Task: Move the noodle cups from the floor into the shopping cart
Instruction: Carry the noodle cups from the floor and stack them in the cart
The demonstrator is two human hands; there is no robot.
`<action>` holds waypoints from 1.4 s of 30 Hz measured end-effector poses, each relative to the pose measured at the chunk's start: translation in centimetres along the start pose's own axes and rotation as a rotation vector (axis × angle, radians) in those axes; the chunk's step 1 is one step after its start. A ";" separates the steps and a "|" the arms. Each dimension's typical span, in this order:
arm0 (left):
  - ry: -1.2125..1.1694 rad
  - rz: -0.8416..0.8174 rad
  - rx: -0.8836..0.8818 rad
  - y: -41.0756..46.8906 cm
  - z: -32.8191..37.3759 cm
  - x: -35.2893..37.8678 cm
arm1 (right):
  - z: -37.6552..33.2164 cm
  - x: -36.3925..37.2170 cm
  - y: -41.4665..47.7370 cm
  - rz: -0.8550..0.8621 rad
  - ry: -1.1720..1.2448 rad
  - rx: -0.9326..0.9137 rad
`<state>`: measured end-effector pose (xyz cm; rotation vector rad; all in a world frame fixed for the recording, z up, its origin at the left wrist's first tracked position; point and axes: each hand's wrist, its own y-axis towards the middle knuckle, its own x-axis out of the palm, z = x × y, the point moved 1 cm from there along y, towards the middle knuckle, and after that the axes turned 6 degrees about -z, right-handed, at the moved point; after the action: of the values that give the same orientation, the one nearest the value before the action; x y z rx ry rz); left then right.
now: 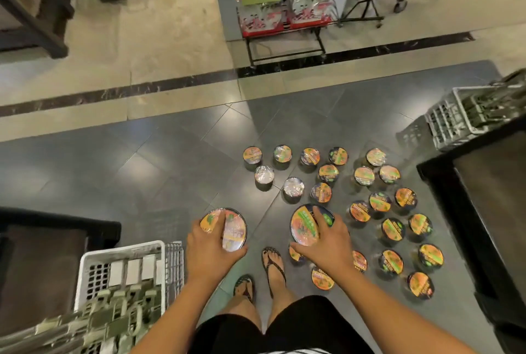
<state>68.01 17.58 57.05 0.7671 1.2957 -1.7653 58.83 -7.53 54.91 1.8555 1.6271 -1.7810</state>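
While I am watching remotely, the left hand (210, 248) is gripping one noodle cup (234, 232), fingers curled over its top, beside the shopping cart (119, 255) at eight o'clock; the right hand (324, 245) is clamping a second cup (303, 225); other cups (392, 228) are sitting on the floor (170, 160) toward three o'clock.

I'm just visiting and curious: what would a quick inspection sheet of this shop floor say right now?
Surface: grey tiled floor, with beige tiles beyond.
Job's things: many noodle cups standing lid-up on the floor; shopping cart at lower left.
Clutter: nothing seen.
Grippers: left hand grips one cup; right hand grips a second cup.
Cables: nothing seen.
Surroundings: another cart at right, display rack of red packets ahead, dark shelf units at both sides.
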 end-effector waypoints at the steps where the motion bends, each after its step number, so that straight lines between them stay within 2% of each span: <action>1: 0.014 -0.018 0.027 -0.5 0.0 0.0 | 0.6 0.1 -0.8 0.006 0.005 0.021; 7: 0.095 -0.125 0.242 -2.1 0.6 1.1 | 4.3 2.4 -7.4 0.098 0.151 0.226; 13: 0.204 -0.220 0.489 -5.5 3.1 3.9 | 8.0 6.8 -17.0 0.190 0.348 0.510; 18: 0.384 -0.347 0.670 -9.6 6.0 7.7 | 13.0 10.0 -25.0 0.285 0.495 0.740; 25: 0.663 -0.406 0.959 -17.2 15.3 14.8 | 23.3 13.3 -33.4 0.435 0.770 1.058; 33: 0.813 -0.425 1.240 -31.5 28.0 27.0 | 34.7 15.4 -43.7 0.513 0.858 1.241; 42: 0.960 -0.575 1.682 -47.4 37.1 35.3 | 41.3 17.2 -53.9 0.851 1.133 1.498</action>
<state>8.84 -19.21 60.89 2.5334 0.0588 -2.9805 -10.91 -2.74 59.30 3.4923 -1.2195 -1.4215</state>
